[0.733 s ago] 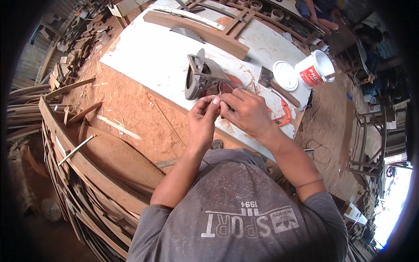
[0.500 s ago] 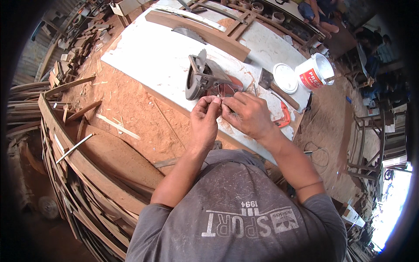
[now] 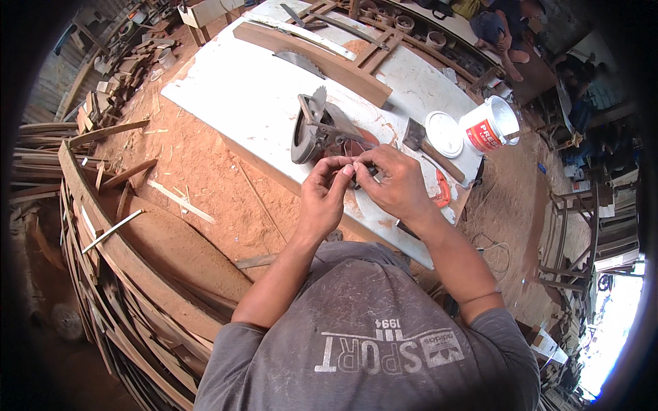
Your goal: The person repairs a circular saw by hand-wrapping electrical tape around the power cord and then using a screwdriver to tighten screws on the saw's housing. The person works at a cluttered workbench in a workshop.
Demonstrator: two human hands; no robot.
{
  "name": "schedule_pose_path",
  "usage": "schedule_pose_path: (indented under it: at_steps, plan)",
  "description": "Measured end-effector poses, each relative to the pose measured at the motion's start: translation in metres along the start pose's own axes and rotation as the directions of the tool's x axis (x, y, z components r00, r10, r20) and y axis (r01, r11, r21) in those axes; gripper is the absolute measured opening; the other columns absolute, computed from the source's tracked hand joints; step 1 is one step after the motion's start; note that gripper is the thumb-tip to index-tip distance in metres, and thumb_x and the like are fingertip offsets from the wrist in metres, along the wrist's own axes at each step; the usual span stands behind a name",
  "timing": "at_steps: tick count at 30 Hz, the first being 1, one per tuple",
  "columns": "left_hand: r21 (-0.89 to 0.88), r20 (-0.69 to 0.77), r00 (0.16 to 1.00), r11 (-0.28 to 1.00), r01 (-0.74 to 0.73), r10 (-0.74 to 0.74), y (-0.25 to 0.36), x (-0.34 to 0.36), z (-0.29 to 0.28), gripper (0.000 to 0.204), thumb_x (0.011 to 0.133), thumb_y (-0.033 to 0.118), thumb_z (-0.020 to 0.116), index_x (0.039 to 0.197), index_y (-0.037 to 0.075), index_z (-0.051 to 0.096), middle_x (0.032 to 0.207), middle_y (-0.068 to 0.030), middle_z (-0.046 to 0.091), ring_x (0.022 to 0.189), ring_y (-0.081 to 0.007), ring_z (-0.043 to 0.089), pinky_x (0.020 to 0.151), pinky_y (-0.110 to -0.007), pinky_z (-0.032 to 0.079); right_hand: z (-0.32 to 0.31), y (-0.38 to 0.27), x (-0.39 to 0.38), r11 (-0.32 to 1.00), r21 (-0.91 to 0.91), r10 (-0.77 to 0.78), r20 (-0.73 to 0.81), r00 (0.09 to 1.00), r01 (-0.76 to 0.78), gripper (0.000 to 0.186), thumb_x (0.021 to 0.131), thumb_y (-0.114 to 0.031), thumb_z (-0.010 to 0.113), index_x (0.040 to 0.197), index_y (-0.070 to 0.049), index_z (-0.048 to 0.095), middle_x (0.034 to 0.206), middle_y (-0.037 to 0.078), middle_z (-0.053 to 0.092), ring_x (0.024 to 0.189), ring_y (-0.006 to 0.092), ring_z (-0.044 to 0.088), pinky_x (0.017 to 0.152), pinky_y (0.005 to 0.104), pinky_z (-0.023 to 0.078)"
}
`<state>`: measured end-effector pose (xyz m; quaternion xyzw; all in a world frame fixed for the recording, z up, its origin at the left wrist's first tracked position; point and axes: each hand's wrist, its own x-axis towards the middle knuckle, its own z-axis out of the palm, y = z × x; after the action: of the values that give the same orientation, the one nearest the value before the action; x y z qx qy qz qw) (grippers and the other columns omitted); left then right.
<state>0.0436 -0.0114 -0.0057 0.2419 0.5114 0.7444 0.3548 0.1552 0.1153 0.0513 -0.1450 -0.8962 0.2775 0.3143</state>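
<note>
My left hand (image 3: 325,196) and my right hand (image 3: 396,182) meet in front of my chest, over the near edge of the white-topped table (image 3: 219,89). Thumbs and fingertips are pinched together around something too small to make out. Just beyond them a dark circular saw (image 3: 310,137) rests on the table, its toothed blade sticking up; my fingers partly hide its near side. A hammer (image 3: 439,156) with a wooden handle lies right of my right hand. Close to that wrist is an orange-handled tool (image 3: 442,190).
A white bucket (image 3: 492,123) with a red label stands at the table's right end beside a round white lid (image 3: 444,134). A loose saw blade (image 3: 299,63) lies against a wooden plank (image 3: 343,72). Long curved boards (image 3: 137,274) are stacked at left. Another person (image 3: 504,41) sits at far right.
Both hands have come slightly nearer to me, and their fingertips are closer together. The view has shifted a little. Things on the table stay in place.
</note>
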Motion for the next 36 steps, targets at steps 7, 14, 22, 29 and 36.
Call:
schedule_pose_path:
  at_steps: [7,14,22,29,36]
  plan:
    - [0.003,-0.018,1.000,1.000,0.000,0.000,-0.007,0.008,-0.002,0.017,0.112,0.014,0.065,0.120,-0.001,0.069,0.107,-0.0047,0.075,0.093,-0.0080,0.066,0.081,-0.026,0.054,-0.033,0.027,0.031,0.818,0.041,0.507,0.420,0.753,-0.574,0.019,0.101,-0.012,0.067,0.116,-0.002,0.067,0.093,0.002,0.066,0.082,0.0130,0.062,0.078,0.0295,0.052]
    - [0.032,-0.029,0.999,0.999,0.015,-0.014,-0.003,0.004,0.003,0.019,0.113,0.015,0.064,0.121,-0.002,0.067,0.110,-0.0065,0.076,0.096,-0.0095,0.067,0.086,-0.026,0.055,-0.055,0.077,0.035,0.389,0.417,0.503,0.651,0.569,-0.821,0.026,0.102,0.002,0.051,0.127,0.004,0.059,0.117,0.017,0.069,0.109,0.0255,0.075,0.099,0.0359,0.062]
    - [0.086,-0.032,0.999,0.996,0.022,-0.019,-0.004,-0.001,0.001,0.019,0.112,0.015,0.065,0.119,-0.002,0.068,0.106,-0.0040,0.073,0.094,-0.0079,0.063,0.084,-0.025,0.053,-0.042,0.098,0.018,0.421,0.161,0.589,0.700,0.404,-0.893,0.031,0.112,-0.011,0.059,0.134,0.010,0.056,0.106,0.018,0.074,0.110,0.0297,0.077,0.097,0.0350,0.065]
    - [0.043,-0.040,0.999,0.999,0.021,-0.020,-0.008,-0.005,0.000,0.019,0.112,0.016,0.065,0.118,-0.001,0.069,0.105,-0.0033,0.073,0.092,-0.0067,0.061,0.082,-0.024,0.051,-0.034,0.097,0.008,0.012,0.522,0.566,0.699,0.436,-0.853,0.037,0.104,0.010,0.047,0.140,0.015,0.053,0.135,0.025,0.062,0.124,0.0328,0.071,0.112,0.0393,0.061]
    - [0.036,-0.036,0.999,0.999,0.028,-0.026,-0.013,-0.007,-0.004,0.020,0.112,0.018,0.066,0.115,0.000,0.071,0.101,-0.0010,0.071,0.088,-0.0059,0.059,0.079,-0.024,0.050,-0.040,0.056,0.014,0.046,0.604,0.603,0.618,0.505,-0.795,0.028,0.112,-0.016,0.063,0.130,0.006,0.061,0.109,0.017,0.076,0.100,0.0255,0.080,0.089,0.0338,0.069]
